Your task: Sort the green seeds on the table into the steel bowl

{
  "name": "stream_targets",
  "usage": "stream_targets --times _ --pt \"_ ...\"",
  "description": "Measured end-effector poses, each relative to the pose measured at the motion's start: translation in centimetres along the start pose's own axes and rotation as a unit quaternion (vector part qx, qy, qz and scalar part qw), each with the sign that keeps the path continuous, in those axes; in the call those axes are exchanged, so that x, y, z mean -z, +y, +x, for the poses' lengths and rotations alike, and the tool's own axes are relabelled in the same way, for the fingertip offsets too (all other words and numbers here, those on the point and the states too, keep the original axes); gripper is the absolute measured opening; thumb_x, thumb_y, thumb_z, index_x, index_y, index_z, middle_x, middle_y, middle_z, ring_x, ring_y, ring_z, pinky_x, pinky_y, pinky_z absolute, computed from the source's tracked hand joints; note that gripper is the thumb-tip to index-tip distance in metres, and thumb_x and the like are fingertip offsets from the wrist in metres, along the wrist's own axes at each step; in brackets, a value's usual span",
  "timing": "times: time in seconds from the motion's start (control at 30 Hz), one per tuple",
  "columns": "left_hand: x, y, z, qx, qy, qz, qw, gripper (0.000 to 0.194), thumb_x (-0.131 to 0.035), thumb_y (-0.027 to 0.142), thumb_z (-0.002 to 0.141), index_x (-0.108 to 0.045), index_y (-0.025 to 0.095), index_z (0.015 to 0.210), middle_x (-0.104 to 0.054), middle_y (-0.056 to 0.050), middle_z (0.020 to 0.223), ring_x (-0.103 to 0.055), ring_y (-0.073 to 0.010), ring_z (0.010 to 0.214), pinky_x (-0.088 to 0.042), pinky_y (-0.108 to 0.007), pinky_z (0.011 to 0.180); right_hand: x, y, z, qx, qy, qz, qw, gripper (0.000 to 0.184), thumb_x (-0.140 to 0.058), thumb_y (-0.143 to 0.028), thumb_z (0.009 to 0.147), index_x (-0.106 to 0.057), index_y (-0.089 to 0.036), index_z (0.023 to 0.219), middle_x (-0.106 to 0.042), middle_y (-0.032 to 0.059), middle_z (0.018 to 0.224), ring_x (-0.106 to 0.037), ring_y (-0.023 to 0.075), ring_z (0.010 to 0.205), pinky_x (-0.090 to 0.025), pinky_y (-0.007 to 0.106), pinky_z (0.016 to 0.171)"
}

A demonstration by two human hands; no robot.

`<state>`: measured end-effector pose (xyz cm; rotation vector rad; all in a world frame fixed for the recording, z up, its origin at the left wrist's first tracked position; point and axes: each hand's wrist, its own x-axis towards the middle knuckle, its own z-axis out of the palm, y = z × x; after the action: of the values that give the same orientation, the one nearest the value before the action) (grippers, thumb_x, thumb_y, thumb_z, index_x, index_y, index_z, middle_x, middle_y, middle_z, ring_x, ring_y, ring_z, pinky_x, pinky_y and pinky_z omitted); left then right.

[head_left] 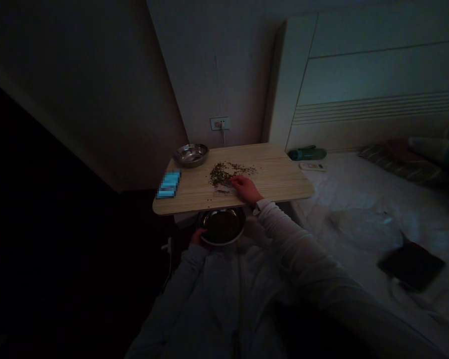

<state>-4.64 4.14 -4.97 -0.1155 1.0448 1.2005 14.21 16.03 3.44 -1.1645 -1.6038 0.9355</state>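
Note:
Small dark green beans or seeds [220, 173] lie scattered on a light wooden table [280, 172]. My right hand [246, 188] is over their near right edge with its fingers drawn together; whatever is between the fingertips is too small to tell. A small pale slip [224, 191], perhaps paper or plastic, lies just left of that hand. Below the table's front edge, my left hand [198, 238] grips the left rim of a metal bowl [224, 241]. The bowl's inside is dark, and its contents are hard to make out.
Another metal bowl [191, 155] stands at the table's back left corner, with a lit phone [168, 184] in front of it. To the right is a bed [344, 194] with a green bottle [307, 153], a remote control [313, 167] and a dark flat object [412, 266].

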Motion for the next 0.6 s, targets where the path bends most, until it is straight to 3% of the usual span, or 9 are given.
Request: stream_targets --times 0.13,0.33,0.6 --pt "-0.6 0.1 -0.6 0.000 0.011 0.005 1.000 0.047 -0.048 0.006 0.063 -0.064 0.011 0.107 -0.071 -0.005 0.060 -0.069 -0.0248 0.067 -0.053 -0.041 0.074 0.0 -0.1 -0.1 0.004 -0.035 0.022 0.999 0.017 -0.054 -0.018 0.074 -0.062 -0.016 0.089 -0.068 0.0015 0.077 -0.060 0.0119 0.073 -0.046 0.029 0.079" --pt "-1.2 0.1 -1.1 -0.026 0.050 0.023 0.998 0.044 -0.047 0.004 0.066 -0.065 0.009 0.106 -0.066 -0.002 0.048 -0.067 -0.0222 0.057 -0.054 -0.035 0.069 -0.3 -0.5 -0.5 -0.012 -0.070 -0.028 0.997 0.018 -0.058 -0.021 0.075 -0.063 -0.015 0.091 -0.068 0.0023 0.078 -0.059 0.0114 0.069 -0.045 0.026 0.070" --pt "-0.7 -0.1 -1.0 -0.007 0.022 0.018 1.000 0.047 -0.049 0.008 0.066 -0.062 0.008 0.112 -0.072 -0.007 0.063 -0.069 -0.0248 0.070 -0.053 -0.039 0.075 -0.2 -0.9 -0.6 0.006 -0.110 -0.049 0.993 0.022 -0.061 -0.026 0.075 -0.065 -0.015 0.094 -0.069 0.0019 0.079 -0.059 0.0115 0.073 -0.044 0.025 0.072"
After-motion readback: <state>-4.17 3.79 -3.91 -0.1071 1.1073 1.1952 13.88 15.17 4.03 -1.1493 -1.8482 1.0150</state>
